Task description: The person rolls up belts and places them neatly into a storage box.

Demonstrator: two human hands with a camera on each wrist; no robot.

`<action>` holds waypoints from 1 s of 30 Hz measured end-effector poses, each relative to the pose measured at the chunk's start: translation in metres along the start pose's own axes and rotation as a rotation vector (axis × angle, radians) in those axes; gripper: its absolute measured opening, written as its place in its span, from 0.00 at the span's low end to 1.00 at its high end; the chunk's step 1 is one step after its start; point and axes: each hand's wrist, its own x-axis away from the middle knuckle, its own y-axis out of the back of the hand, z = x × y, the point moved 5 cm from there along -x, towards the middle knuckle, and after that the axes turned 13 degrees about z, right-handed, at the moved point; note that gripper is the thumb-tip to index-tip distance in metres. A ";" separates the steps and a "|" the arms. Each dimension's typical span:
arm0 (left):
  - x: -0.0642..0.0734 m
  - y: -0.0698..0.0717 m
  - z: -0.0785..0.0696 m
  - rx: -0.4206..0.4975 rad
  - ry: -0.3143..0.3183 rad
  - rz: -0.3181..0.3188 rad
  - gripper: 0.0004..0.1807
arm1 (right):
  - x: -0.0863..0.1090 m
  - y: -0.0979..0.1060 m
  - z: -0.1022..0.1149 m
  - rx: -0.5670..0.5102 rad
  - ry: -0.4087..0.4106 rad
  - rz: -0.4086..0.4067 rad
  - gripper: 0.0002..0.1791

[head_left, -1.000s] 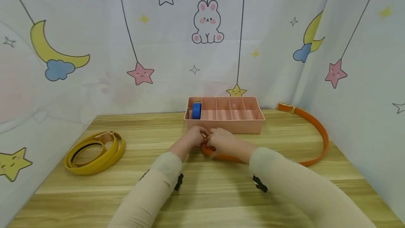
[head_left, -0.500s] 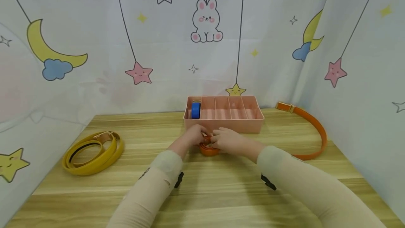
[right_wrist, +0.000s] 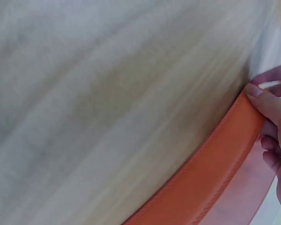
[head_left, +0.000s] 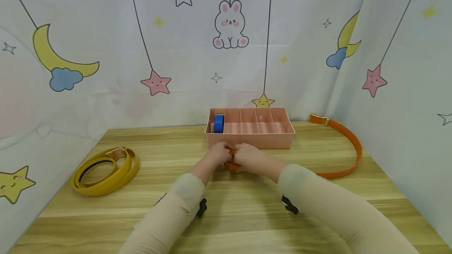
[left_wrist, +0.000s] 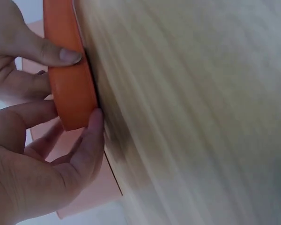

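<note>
An orange belt (head_left: 232,166) is partly rolled into a coil, standing on its edge on the table just in front of the pink box. My left hand (head_left: 218,154) holds the coil from the left, its fingers and thumb round the rolled end in the left wrist view. From the right, my right hand (head_left: 252,160) pinches the same belt, thumb on the outer face of the strap (right_wrist: 225,164). The loose length of strap runs out behind my right forearm and curves to a gold buckle (head_left: 325,121) at the back right. Fingers hide much of the coil.
The pink box (head_left: 252,141) has several compartments; a rolled blue belt (head_left: 219,124) stands in the leftmost one. A loosely coiled yellow belt (head_left: 106,171) lies on the wooden table (head_left: 243,222) at left. A patterned curtain (head_left: 197,58) borders the back and sides.
The loose orange strap at right has drawn slightly inward as the belt is rolled. My right hand moved a little right, then back against the coil; my left hand stays near the same spot.
</note>
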 end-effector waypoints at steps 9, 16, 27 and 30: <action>-0.008 -0.006 -0.010 -0.127 -0.068 0.033 0.21 | 0.008 -0.003 0.004 0.116 0.049 -0.121 0.11; -0.010 -0.006 -0.013 -0.175 -0.099 0.152 0.24 | 0.023 -0.006 -0.002 0.096 0.112 0.001 0.23; -0.008 -0.005 -0.010 -0.191 -0.100 0.235 0.26 | 0.028 -0.008 -0.011 -0.061 0.108 -0.012 0.13; -0.009 -0.001 -0.008 -0.133 -0.090 0.163 0.21 | 0.023 -0.007 -0.013 -0.074 0.053 -0.005 0.13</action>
